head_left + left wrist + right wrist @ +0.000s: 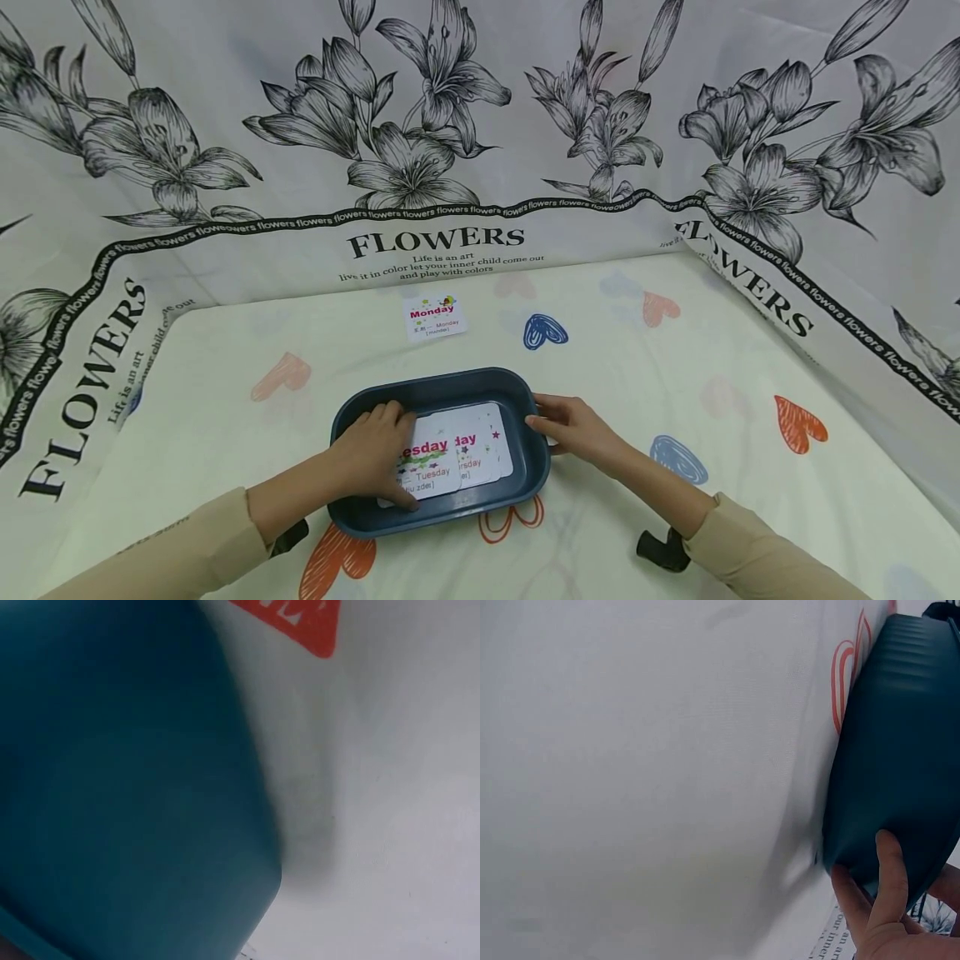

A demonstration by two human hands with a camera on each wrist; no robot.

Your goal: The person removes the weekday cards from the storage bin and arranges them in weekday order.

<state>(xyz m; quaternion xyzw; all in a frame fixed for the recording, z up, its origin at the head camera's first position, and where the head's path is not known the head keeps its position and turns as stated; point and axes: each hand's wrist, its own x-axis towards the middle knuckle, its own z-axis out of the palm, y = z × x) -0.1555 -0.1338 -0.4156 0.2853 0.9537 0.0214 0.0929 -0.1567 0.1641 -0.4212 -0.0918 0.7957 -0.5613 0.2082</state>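
A dark blue plastic tray point(468, 502) with rounded corners is in front of me in the head view. White word cards lie inside it. The Tuesday card point(435, 473) overlaps another card point(491, 450) whose printed word ends in "day". My left hand point(378, 454) reaches into the tray's left half and grips the Tuesday card, fingers at its far edge and thumb at its near edge, covering its left part. At the tray's right end, my right hand point(570, 429) holds the wall, thumb at the rim. The right wrist view shows that hand's fingers point(891, 889) against the tray's outer wall point(892, 742).
Beyond the tray, a Monday card point(435, 318) lies face up on the heart-printed cloth point(600, 517). A flower-printed curtain point(600, 229) borders the cloth at the back and sides. Dark straps point(663, 550) show at both wrists.
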